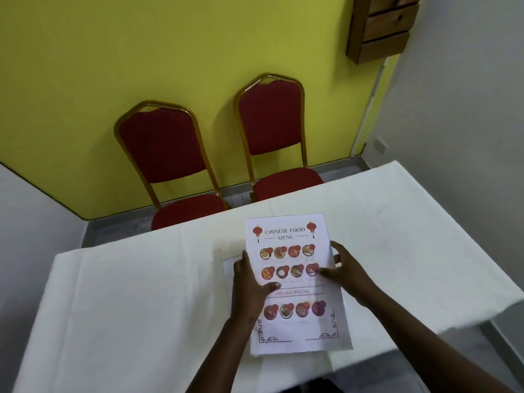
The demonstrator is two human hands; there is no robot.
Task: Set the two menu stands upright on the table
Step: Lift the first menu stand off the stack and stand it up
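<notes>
A big yellow wall [141,66] fills the back of the room. A grey wall [467,95] stands on the right side, and a brown wooden rack [382,26] hangs high up near the corner.

A long table with a white cloth [127,307] runs across the room from the low left to the far right. The cloth has soft folds in it.

Two red chairs with gold frames stand on the far side of the table, backs to the yellow wall. The left chair [161,148] is a bit nearer. The right chair [272,120] is just beside it. Their seats are partly hidden by the table edge.

Near the middle of the table is a white menu [295,282]. It says "CHINESE FOOD MENU" at the top and has small round food pictures in rows. Its low edge is near the table's front edge. I cannot tell if the menu lies flat or tips up a bit. A second white sheet [228,265] peeks out from under its left side, and most of it is hidden.

The left hand [251,282] holds the left edge of the menu, with the thumb on top of the page and the fingers curled at the side. The right hand [343,272] holds the right edge, with one finger lying on the page and the other fingers round the edge. Both bare arms reach in from the bottom.
</notes>
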